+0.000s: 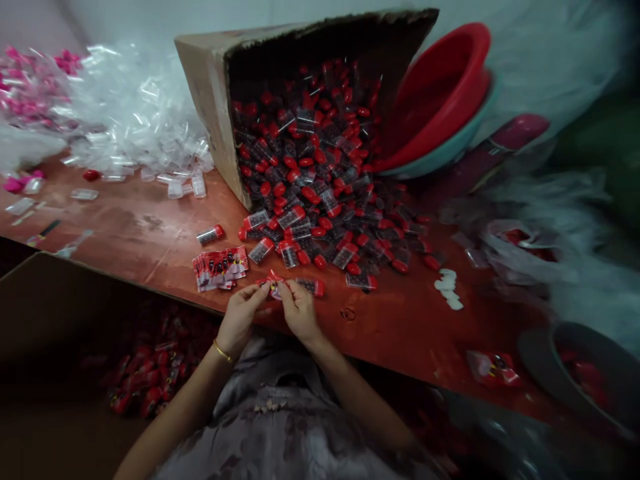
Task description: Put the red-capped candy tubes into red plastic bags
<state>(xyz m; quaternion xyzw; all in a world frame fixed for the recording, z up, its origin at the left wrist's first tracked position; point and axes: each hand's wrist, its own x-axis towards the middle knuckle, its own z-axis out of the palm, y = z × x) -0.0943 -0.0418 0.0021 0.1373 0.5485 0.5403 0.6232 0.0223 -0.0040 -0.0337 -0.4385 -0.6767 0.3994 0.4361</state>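
Observation:
Near the table's front edge, my left hand [242, 312] and my right hand [301, 311] pinch a small red printed plastic sleeve [273, 288] between them, fingertips closed on its two sides. Just beyond my right fingers lies a clear container with a red cap [315, 287], partly covered by the hand. To the left of my left hand sits a stack of flat red printed sleeves [220, 267]. Above that stack, a single red-capped clear container [211, 234] with dark contents rests on the tabletop.
A tipped cardboard box [207, 100] spills many red-capped containers [320, 193]. Clear empty containers [145, 113] are heaped at left; red and teal basins [450, 87] lean at right. Below the edge, an open carton [45, 313] holds red packed pieces. A grey bucket [537, 353] stands right.

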